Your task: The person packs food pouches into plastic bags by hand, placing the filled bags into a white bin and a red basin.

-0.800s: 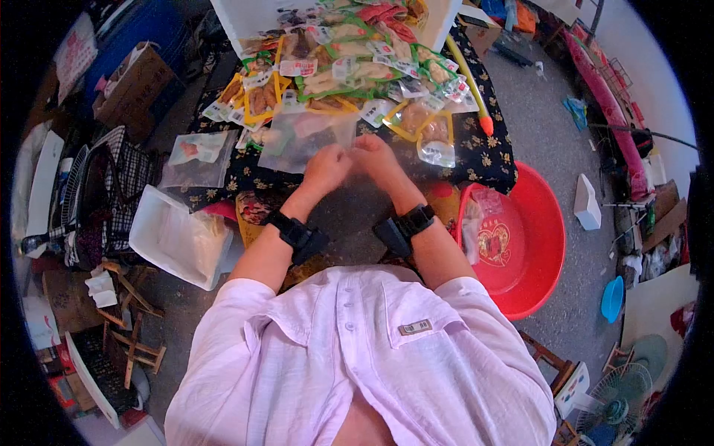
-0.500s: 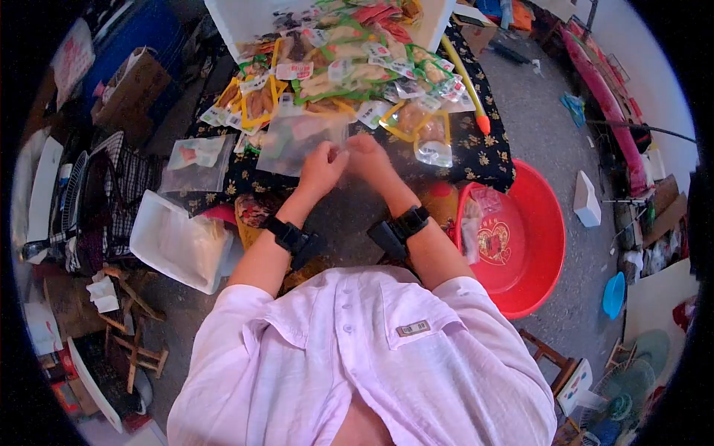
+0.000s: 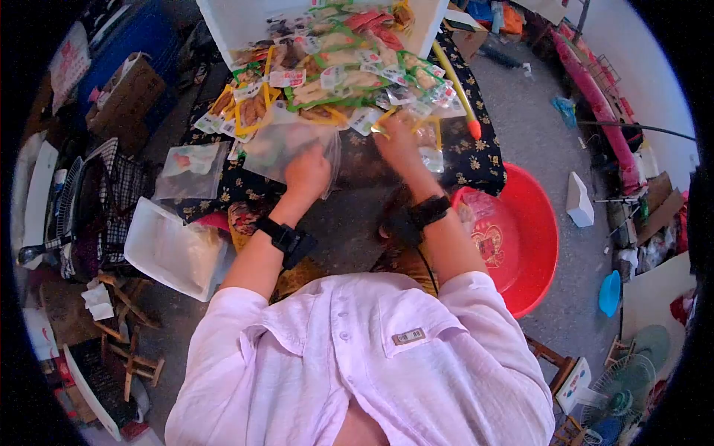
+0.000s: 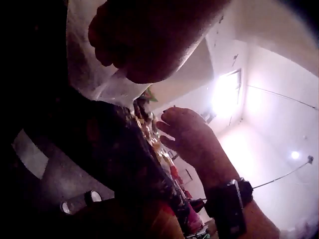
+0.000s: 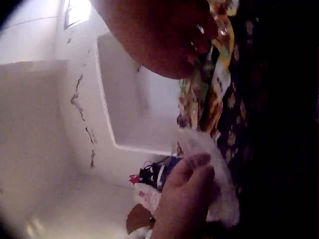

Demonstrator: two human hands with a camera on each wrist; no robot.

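My left hand (image 3: 309,172) grips the edge of a clear plastic bag (image 3: 277,152) at the table's near edge. The right wrist view shows its thumb and fingers closed on the film of the bag (image 5: 224,191). My right hand (image 3: 400,145) reaches over a yellow-edged food packet (image 3: 428,134) at the front right of the pile. Seen from the left wrist, the right hand (image 4: 187,134) has its fingers apart and loosely bent, with nothing between them. Several green-edged and yellow-edged packets (image 3: 338,88) lie heaped beyond both hands.
The heap spills from a white foam box (image 3: 230,33) onto a dark flowered cloth (image 3: 487,160). A flat clear bag (image 3: 190,171) lies at the left, a yellow stick (image 3: 457,85) at the right. Below stand a white tub (image 3: 152,256) and a red basin (image 3: 532,245).
My hands, together at the bag before, have parted. The right moved forward and right to the packets; the left shifted left and slightly back with the bag.
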